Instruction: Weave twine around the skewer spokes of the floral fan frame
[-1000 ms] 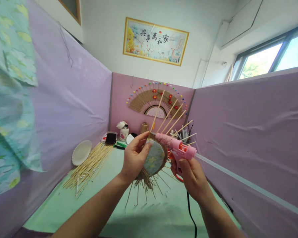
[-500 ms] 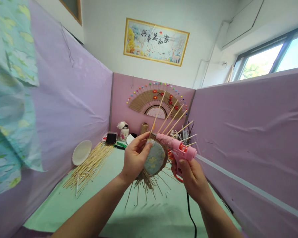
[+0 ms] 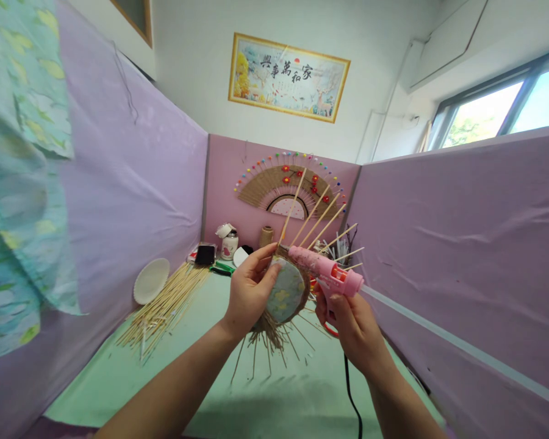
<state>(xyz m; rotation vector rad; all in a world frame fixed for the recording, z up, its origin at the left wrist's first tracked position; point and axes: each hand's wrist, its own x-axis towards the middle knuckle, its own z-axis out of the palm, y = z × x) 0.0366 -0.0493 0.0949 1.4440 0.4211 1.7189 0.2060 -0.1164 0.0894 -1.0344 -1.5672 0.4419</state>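
Note:
My left hand (image 3: 251, 286) is closed on the left edge of a round disc (image 3: 286, 296) covered in pale floral fabric with a brown twine rim. Thin wooden sticks (image 3: 318, 213) fan out from the disc's upper and right edge. In my right hand (image 3: 350, 323) is a pink hot glue gun (image 3: 322, 268), its fingers wrapped round the handle. The nozzle points left and meets the rim near my left fingertips, by the base of the tallest stick; whether glue is flowing cannot be made out. A clear glue stick protrudes from the gun's back.
Loose wooden sticks (image 3: 165, 311) lie at the left beside a white scalloped plate (image 3: 151, 281). A jar (image 3: 229, 245), green-handled pliers (image 3: 222, 268) and a twine spool (image 3: 266, 236) stand or lie behind. Brown twine strands (image 3: 269, 332) spread below the disc. A black cord (image 3: 351, 390) trails down right.
Almost nothing differs. Both hands, the disc and the glue gun keep their places, with only a very slight shift of the whole view.

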